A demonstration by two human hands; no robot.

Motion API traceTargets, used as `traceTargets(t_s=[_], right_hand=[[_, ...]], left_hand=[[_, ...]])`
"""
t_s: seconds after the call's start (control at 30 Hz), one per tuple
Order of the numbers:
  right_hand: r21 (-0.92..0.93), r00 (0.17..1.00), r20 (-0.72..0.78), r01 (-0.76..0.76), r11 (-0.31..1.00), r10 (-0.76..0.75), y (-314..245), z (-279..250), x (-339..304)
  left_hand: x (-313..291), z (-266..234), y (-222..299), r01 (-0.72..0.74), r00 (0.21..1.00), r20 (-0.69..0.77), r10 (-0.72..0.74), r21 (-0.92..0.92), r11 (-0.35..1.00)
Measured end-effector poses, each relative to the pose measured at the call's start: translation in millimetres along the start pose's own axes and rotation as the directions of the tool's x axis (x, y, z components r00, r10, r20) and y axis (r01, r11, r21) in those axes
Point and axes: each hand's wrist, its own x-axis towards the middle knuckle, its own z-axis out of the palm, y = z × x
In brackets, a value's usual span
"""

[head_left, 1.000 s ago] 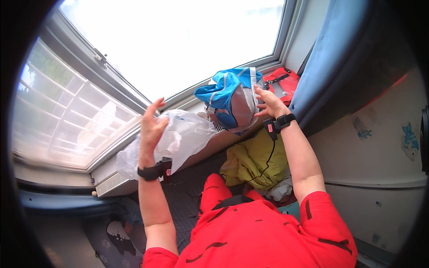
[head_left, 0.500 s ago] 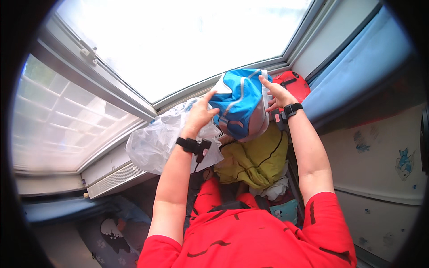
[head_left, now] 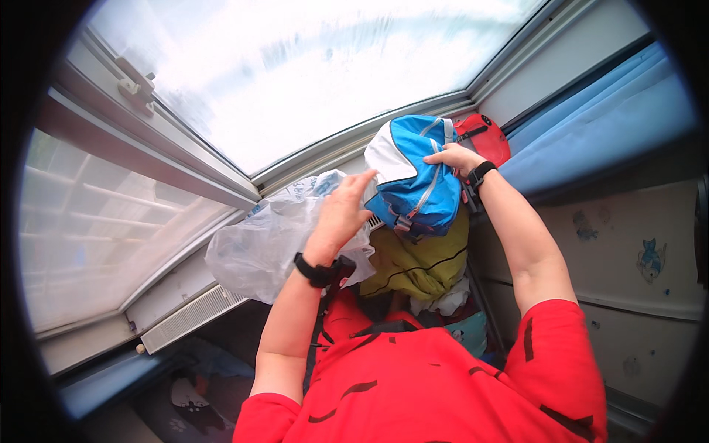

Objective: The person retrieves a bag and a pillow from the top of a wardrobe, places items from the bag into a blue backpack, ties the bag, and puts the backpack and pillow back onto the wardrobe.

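A blue and white zippered bag (head_left: 425, 177) sits tilted by the window sill, its white panel and a grey zip facing me. My right hand (head_left: 459, 157) grips its right side, thumb laid on top and the other fingers mostly hidden behind. At the bag's left edge is my left hand (head_left: 342, 214), fingers stretched and thumb apart; its fingertips are beside the white panel, and I cannot tell whether they touch it. A crumpled clear plastic bag (head_left: 258, 244) lies left of and partly behind that hand. Both wrists wear black bands.
Below the bag is a yellow-green cloth (head_left: 417, 258). A red hard-looking object (head_left: 484, 139) stands on the sill at the right, next to a blue curtain (head_left: 598, 118). The window (head_left: 317, 74) spans the back; a white radiator (head_left: 192, 317) runs below it, and a pale cabinet (head_left: 642, 310) stands right.
The blue and white bag has turned, so its white panel and zip show more. My right hand has closed over its right side. My left hand has moved slightly down and right.
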Motion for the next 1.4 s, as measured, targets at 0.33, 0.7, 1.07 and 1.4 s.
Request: traceTargets(t_s=[0.33, 0.7, 1.07, 1.4], right_hand=[[0.173, 0.985, 0.170, -0.036, 0.984, 0.006, 6.4, 1.9, -16.3], [-0.484, 0.999, -0.033, -0.003, 0.875, -0.014, -12.4, 4.3, -19.3], [-0.330, 0.962, -0.112, 0.199, 0.923, -0.248, 25.1, -21.1, -43.3], [-0.083, 0.800, -0.143, 0.577, 0.812, -0.583, 76.5, -31.7, -74.8]], left_hand=[[-35.6, -109.8, -53.9, 0.187, 0.977, -0.158, -0.146, 0.291, 0.938], [-15.0, -143.3, -15.4, 0.255, 0.957, -0.237, -0.166, 0.419, 0.871], [-47.6, -163.2, 15.6, 0.185, 0.979, -0.157, -0.128, 0.445, 0.876], [-72.8, -158.7, 75.8, 0.198, 0.980, -0.112, -0.166, 0.395, 0.897]])
